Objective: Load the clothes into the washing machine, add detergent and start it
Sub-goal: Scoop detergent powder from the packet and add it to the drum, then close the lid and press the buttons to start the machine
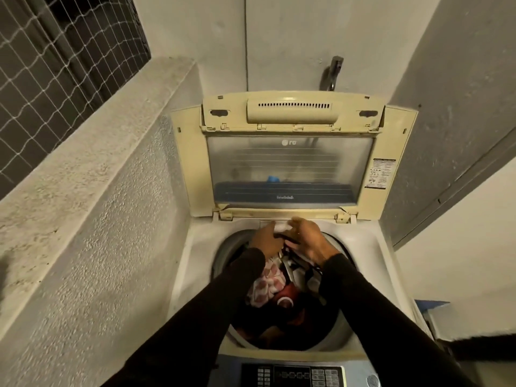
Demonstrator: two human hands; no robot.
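A top-loading washing machine (pixel 365 263) stands below me with its cream lid (pixel 290 166) folded up against the back wall. Its drum holds a pile of clothes (pixel 275 289), pink-patterned, red and dark. My left hand (pixel 265 238) and my right hand (pixel 310 238) meet over the drum's far rim, just in front of the lid hinge. Between their fingers sits a small white thing with a dark strap-like piece (pixel 283 231); I cannot tell what it is. Both sleeves are black.
A rough concrete ledge (pixel 92 152) runs along the left, with netting (pixel 55 54) above it. A tap (pixel 333 72) sticks out of the back wall above the lid. The control panel (pixel 293 375) lies at the near edge. A wall closes the right side.
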